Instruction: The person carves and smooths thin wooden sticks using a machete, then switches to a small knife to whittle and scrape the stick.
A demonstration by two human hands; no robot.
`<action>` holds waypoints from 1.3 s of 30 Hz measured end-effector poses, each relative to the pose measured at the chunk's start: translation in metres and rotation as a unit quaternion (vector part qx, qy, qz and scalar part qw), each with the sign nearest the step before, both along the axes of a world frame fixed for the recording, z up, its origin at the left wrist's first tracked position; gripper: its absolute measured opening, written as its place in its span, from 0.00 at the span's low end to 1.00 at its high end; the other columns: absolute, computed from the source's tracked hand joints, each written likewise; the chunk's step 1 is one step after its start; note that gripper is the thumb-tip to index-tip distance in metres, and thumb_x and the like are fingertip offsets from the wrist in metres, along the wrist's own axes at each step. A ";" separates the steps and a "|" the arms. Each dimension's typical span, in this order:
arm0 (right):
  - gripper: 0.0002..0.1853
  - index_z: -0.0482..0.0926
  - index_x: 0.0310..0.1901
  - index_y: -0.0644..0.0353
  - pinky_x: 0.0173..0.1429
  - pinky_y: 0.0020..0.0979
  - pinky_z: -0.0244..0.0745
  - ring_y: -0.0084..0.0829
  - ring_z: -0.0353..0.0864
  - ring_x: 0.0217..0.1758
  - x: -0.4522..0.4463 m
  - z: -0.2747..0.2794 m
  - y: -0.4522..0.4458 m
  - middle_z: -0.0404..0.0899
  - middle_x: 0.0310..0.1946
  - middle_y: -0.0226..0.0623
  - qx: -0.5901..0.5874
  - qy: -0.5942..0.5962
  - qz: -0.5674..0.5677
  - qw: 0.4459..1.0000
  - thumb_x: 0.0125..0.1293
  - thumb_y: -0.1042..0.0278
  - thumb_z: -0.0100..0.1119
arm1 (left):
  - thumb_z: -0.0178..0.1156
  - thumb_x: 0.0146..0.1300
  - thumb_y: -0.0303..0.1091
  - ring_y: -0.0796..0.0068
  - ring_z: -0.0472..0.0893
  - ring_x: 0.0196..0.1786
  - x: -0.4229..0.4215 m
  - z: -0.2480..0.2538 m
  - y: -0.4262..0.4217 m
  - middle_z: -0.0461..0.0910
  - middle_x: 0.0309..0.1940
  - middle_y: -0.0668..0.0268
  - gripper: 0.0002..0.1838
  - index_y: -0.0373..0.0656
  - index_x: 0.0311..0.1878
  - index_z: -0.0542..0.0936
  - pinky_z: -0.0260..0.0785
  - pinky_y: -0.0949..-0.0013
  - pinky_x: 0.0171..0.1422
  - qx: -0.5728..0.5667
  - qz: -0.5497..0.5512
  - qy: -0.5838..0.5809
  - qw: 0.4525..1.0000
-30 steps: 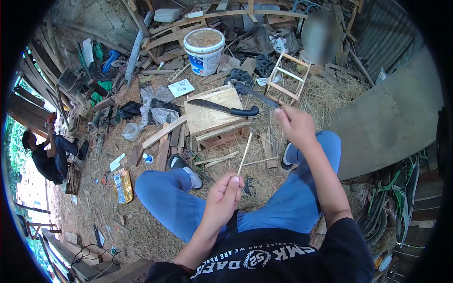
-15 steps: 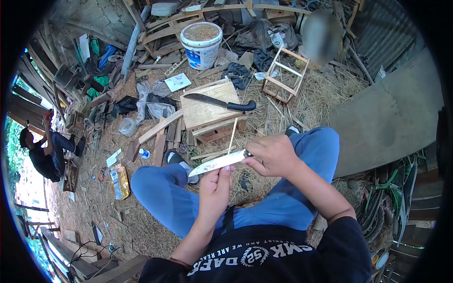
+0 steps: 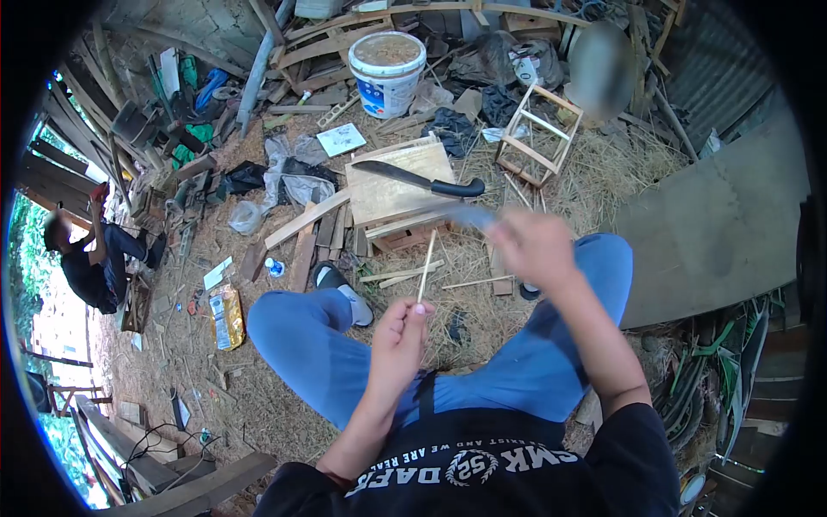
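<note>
A thin wooden stick [image 3: 427,265] stands up from my left hand [image 3: 400,334], whose fingers are closed around its lower end above my lap. My right hand [image 3: 534,248] is raised to the right of the stick, wrapped around the handle of a knife [image 3: 469,215]. Motion smears the knife's blade, which points left and is apart from the stick. Beyond my hands, a machete [image 3: 396,174] with a black handle lies across a low wooden stool [image 3: 370,205].
Thin sticks [image 3: 405,274] and planks [image 3: 301,226] lie around the stool. Behind it stand a white bucket [image 3: 388,76] and a small wooden frame [image 3: 541,138]. Another person [image 3: 90,263] sits far left. A large flat sheet [image 3: 715,207] is on the right.
My right hand has lifted the knife off the stick, up and to the right. My left hand keeps its hold on the stick. The view has shifted slightly.
</note>
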State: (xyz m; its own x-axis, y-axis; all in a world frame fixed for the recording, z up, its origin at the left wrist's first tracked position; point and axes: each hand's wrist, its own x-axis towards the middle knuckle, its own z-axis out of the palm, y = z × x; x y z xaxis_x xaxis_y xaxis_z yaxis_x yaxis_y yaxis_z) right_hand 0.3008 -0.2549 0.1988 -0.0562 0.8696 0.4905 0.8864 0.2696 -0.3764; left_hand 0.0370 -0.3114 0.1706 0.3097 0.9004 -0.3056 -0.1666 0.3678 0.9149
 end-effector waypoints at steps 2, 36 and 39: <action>0.17 0.79 0.33 0.52 0.31 0.43 0.76 0.44 0.84 0.26 -0.026 -0.004 -0.015 0.81 0.24 0.37 -0.027 -0.028 0.109 0.993 0.71 0.48 0.64 | 0.51 0.86 0.38 0.92 0.59 0.20 0.003 0.006 0.009 0.65 0.21 0.81 0.11 0.42 0.52 0.79 0.49 0.79 0.22 0.028 -0.001 -0.012 1.000; 0.19 0.81 0.33 0.55 0.31 0.44 0.77 0.44 0.85 0.26 0.023 -0.022 0.032 0.80 0.23 0.40 -0.003 -0.017 -0.083 0.996 0.71 0.47 0.65 | 0.47 0.88 0.37 0.91 0.56 0.19 0.005 0.007 0.011 0.63 0.22 0.80 0.11 0.43 0.52 0.76 0.48 0.78 0.22 -0.023 -0.055 -0.055 0.997; 0.18 0.81 0.35 0.55 0.31 0.45 0.76 0.46 0.85 0.27 0.016 -0.018 0.019 0.80 0.22 0.40 -0.023 0.073 -0.047 0.996 0.72 0.47 0.63 | 0.46 0.88 0.39 0.90 0.55 0.17 0.008 -0.006 0.012 0.61 0.21 0.80 0.11 0.44 0.51 0.75 0.47 0.77 0.20 -0.065 -0.037 -0.066 0.995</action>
State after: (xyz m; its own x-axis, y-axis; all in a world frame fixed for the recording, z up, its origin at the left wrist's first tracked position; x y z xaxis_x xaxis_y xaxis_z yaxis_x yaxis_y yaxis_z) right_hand 0.3170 -0.2357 0.1804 0.0965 0.8898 0.4461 0.8416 0.1664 -0.5138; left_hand 0.0445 -0.2991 0.1642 0.4182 0.8295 -0.3702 -0.2496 0.4968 0.8312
